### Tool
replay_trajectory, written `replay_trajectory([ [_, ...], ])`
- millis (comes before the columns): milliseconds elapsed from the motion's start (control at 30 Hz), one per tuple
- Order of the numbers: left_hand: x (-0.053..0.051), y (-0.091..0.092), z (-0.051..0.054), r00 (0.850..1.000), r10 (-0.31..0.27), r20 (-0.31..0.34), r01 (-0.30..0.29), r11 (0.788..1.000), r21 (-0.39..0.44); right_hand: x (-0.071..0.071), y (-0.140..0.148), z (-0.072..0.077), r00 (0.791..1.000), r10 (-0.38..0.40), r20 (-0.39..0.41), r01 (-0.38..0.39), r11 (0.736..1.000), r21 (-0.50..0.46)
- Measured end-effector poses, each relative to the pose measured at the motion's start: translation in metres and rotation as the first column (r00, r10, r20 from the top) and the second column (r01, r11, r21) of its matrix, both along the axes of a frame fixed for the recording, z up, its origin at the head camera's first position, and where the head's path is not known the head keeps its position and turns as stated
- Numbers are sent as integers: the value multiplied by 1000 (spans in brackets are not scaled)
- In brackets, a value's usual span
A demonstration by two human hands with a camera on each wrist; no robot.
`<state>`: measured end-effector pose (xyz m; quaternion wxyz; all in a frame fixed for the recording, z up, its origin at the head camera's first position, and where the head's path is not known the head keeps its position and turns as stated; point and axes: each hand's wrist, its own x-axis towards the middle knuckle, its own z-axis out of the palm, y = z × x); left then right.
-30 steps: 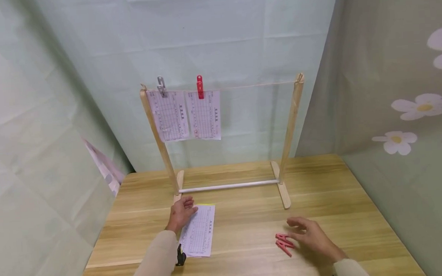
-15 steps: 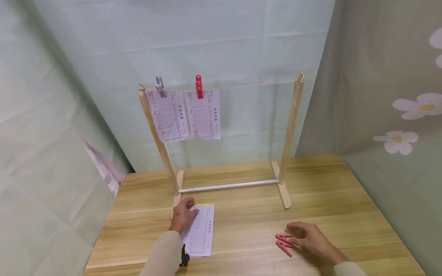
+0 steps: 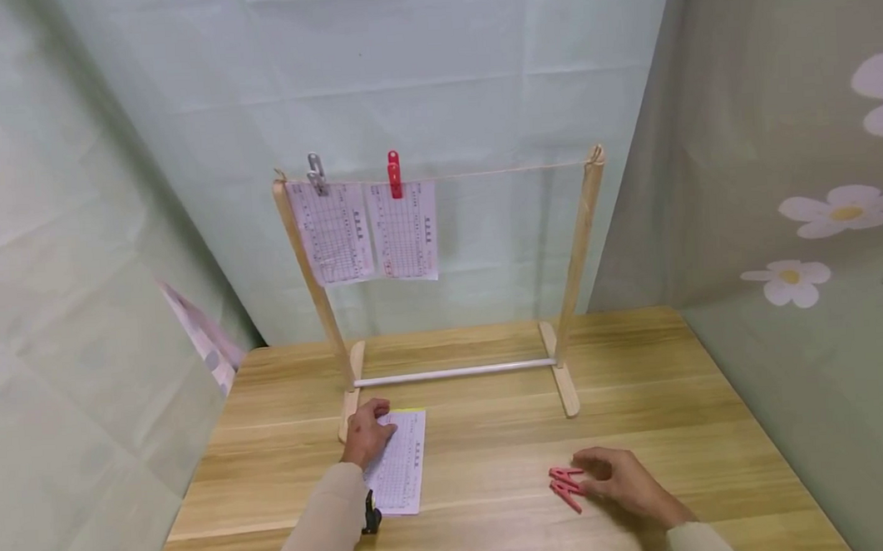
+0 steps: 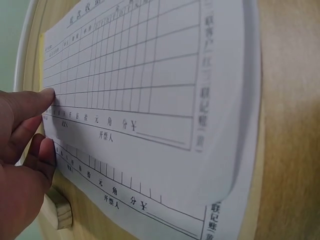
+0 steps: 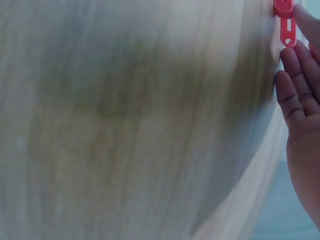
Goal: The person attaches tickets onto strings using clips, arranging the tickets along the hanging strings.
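My left hand [image 3: 367, 436] is at the left edge of a stack of printed sheets [image 3: 402, 469]. In the left wrist view the thumb of that hand [image 4: 22, 135] lies on the top sheet [image 4: 125, 85], its fingers curled at the edge; a lower sheet [image 4: 150, 200] shows offset beneath. Beside two red clips [image 3: 565, 485] on the table, my right hand [image 3: 632, 486] has its fingers relaxed and apart, the thumb at a clip's end. The right wrist view has that hand [image 5: 305, 115] close to a red clip [image 5: 288, 32], partly out of frame.
A wooden frame [image 3: 579, 260] with a white crossbar [image 3: 454, 373] stands behind the hands. From its string hang two printed sheets [image 3: 335, 239], under a grey clip [image 3: 317, 175] and a red clip [image 3: 395, 175]. Curtains surround the table [image 3: 642, 381].
My left hand has come down onto the stack's edge, its fingers more curled. My right hand has moved slightly down, its thumb closer to the clips.
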<state>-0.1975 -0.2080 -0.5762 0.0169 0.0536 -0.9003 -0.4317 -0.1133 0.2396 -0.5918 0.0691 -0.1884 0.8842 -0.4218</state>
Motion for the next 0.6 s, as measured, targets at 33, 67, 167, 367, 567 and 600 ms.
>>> replay_trajectory([
  [33,0,0,0,1000,3,4,-3,1000,1,0,0,0,1000,4,-2,-4,1000,2],
  [67,0,0,0,1000,8,10,-8,1000,0,-1,0,0,1000,5,-10,-5,1000,7],
  [167,0,1,1,999,20,29,-20,1000,6,-1,0,0,1000,-4,-31,5,1000,21],
  [367,-2,1,1,999,19,45,-19,1000,-1,-1,-2,1,999,-35,-39,37,999,33],
  [567,-2,1,-1,1000,13,24,-13,1000,11,-1,-3,3,998,-21,-61,24,998,58],
  [600,-2,1,-1,1000,11,13,-11,1000,17,-1,-3,4,998,-15,-62,19,998,64],
])
